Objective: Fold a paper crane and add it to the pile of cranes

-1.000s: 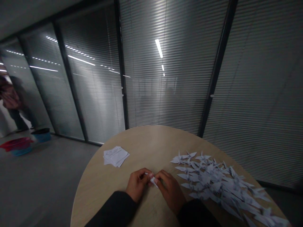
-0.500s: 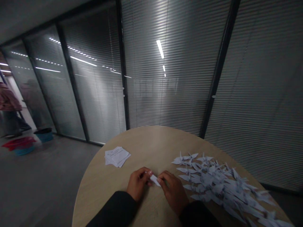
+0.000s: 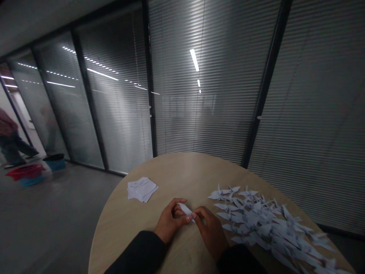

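Observation:
My left hand and my right hand meet over the round wooden table, both pinching a small folded white paper piece between their fingertips. The paper lies low over the tabletop, tilted. Both arms wear dark sleeves. To the right of my right hand spreads a heap of several folded white paper cranes. A small stack of white paper squares rests to the upper left of my left hand.
Glass walls with shut blinds stand behind the table. On the floor at the far left sit a red basin and a blue tub, with a person walking beside them.
My fingers have shifted on the paper piece, the left thumb now lying over it. The view has drifted slightly, and the person at the far left has moved further left.

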### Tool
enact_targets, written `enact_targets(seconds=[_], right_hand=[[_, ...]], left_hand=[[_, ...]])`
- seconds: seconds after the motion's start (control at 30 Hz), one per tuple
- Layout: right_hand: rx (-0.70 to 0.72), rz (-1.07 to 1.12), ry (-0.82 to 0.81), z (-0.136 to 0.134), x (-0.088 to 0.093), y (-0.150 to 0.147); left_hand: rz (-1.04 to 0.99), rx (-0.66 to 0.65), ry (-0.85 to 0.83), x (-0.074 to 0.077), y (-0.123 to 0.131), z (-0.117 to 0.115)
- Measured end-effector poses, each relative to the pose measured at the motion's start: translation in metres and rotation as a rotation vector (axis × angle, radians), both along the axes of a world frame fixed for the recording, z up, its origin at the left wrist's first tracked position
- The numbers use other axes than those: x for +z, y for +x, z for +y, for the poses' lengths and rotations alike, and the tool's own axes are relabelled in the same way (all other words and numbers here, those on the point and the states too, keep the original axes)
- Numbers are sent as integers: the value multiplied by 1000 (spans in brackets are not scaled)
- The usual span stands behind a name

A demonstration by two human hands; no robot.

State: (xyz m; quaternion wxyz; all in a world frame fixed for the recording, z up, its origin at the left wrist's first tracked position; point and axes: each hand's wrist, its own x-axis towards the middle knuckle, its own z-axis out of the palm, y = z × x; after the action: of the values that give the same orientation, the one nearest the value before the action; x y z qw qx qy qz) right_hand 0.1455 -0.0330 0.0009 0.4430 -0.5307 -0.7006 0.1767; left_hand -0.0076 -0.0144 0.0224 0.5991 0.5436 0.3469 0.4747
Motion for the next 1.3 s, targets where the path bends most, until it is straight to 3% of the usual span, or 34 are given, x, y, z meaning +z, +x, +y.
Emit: enact_targets(seconds=[0.53, 0.77, 1.3], right_hand=[[10, -118, 324, -2, -1, -1], [38, -95, 284, -1, -2, -1], [11, -99, 183, -1, 0, -3]], left_hand=[[35, 62, -3, -6, -1, 4], [19, 86, -5, -2, 0, 2], [163, 129, 93, -8, 1, 0]])
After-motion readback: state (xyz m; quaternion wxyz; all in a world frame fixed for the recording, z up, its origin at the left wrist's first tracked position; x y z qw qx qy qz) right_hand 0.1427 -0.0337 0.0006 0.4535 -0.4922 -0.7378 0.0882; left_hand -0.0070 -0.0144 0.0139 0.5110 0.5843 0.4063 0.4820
